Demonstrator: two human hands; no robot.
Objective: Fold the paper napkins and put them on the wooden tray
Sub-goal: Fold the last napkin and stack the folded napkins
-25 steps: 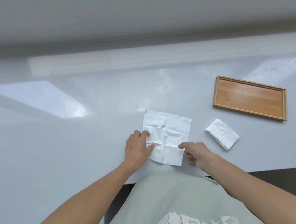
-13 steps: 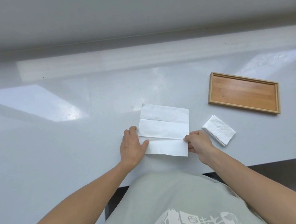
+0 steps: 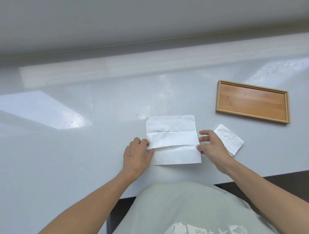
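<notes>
Head view: a thin white square paper napkin (image 3: 173,140), creased into three horizontal bands, lies flat on the pale grey glossy countertop (image 3: 75,147), close to its near edge and directly in front of the person. The napkin's fold lines run left to right, so its working axis lies across the body, with one hand at each end of it. The left hand (image 3: 136,158) sits at the left edge, thumb and curled fingers pinching the paper where the lower crease meets that edge and lifting a small lip of it. The right hand (image 3: 213,145) is at the right edge on the same crease line, thumb and forefinger apart with the paper's edge between them; whether they actually press on it I cannot tell.

Both hands are equally near the napkin, so the fold looks like a two-handed move along that crease, most likely bringing one band over the next.

A small stack of already folded white napkins (image 3: 229,139) rests just beside the right hand, partly covered by it, so its near corner is hidden. Farther right and away from the person lies the shallow rectangular wooden tray (image 3: 218,96), turned at an angle and well apart from the open napkin; the right hand is the nearer one to it. Nothing sits in the tray. A dark object at the far left edge is cut off and unidentifiable.
</notes>
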